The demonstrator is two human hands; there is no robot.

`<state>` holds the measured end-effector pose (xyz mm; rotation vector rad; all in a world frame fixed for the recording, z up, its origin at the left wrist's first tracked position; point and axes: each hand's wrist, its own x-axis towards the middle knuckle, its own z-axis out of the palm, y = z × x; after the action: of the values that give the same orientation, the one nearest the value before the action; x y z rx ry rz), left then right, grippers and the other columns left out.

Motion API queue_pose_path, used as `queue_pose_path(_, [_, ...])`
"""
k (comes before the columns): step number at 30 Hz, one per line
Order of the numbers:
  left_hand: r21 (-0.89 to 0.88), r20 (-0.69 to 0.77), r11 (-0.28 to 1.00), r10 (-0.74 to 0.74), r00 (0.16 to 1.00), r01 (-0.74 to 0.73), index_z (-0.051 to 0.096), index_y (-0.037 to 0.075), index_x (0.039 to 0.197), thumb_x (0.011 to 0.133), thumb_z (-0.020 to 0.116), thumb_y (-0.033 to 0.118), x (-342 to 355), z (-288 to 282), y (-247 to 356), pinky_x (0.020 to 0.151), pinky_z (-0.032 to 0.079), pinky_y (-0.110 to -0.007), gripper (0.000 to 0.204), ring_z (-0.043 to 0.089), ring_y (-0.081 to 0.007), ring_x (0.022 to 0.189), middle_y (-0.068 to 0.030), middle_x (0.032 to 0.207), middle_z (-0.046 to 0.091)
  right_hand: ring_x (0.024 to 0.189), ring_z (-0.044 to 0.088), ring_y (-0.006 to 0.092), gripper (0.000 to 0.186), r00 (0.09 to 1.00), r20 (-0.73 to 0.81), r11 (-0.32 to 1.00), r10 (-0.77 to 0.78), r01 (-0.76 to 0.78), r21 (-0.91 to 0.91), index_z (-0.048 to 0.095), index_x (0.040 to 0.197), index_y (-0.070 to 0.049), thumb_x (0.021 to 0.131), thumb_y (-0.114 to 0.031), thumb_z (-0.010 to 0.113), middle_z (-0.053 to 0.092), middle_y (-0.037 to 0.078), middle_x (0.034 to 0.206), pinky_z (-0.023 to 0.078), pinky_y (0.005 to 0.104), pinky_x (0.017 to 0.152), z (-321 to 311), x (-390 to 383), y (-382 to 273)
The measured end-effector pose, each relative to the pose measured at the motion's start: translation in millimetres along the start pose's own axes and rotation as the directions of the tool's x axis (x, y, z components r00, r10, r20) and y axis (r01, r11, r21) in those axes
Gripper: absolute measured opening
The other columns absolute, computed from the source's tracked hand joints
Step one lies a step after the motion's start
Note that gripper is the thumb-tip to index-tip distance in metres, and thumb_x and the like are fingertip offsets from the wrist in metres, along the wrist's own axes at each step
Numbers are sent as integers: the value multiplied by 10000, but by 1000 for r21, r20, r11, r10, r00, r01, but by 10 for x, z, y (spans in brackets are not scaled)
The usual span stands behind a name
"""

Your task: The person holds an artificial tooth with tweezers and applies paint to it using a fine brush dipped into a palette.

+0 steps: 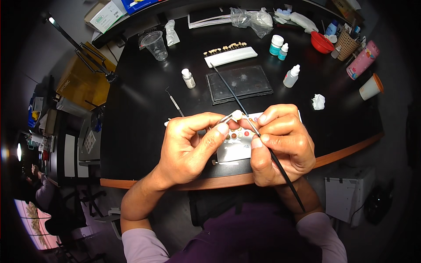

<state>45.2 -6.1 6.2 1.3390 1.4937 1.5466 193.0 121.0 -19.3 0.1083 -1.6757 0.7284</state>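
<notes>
My left hand [188, 147] pinches a slim metal holder [226, 118] with a small white tooth crown [237, 115] at its tip. In my right hand [285, 144] is a fine brush [283, 171] with a black handle, gripped like a pen, its tip close beside the crown; I cannot tell whether they touch. Below both hands lies a white palette [228, 153] with several coloured spots, partly hidden by my fingers. A second, dark-handled brush [228, 85] slants from the white tray toward the crown; its lower end is hard to make out.
Beyond my hands are a dark slab [239, 83] and a white tray [231, 57] with several tooth shade tabs. Small bottles [188, 79] [291, 76] flank the slab. A metal probe [175, 103], crumpled tissue [319, 102], plastic cup [155, 46] and red bowl [322, 43] lie around.
</notes>
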Motion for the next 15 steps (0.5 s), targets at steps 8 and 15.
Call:
queue_pose_path(8, [-3, -1, 1000, 17, 1000, -17, 728, -64, 1103, 1042, 569, 146, -5, 2, 6, 476, 332, -196, 270, 434, -16, 503, 9, 627, 575, 815, 672, 281, 195, 1000, 9, 1000, 2, -2, 9, 599, 858, -15, 733, 88, 708, 622, 105, 793, 566, 345, 659, 4, 17, 1])
queue_pose_path(15, [2, -6, 1000, 12, 1000, -12, 727, -68, 1099, 1043, 562, 136, -4, 5, 25, 475, 335, -197, 268, 435, -17, 501, 7, 626, 577, 818, 672, 282, 193, 999, -39, 1000, 14, -13, 24, 602, 867, -12, 738, 88, 705, 625, 108, 795, 567, 345, 663, 33, -10, 11])
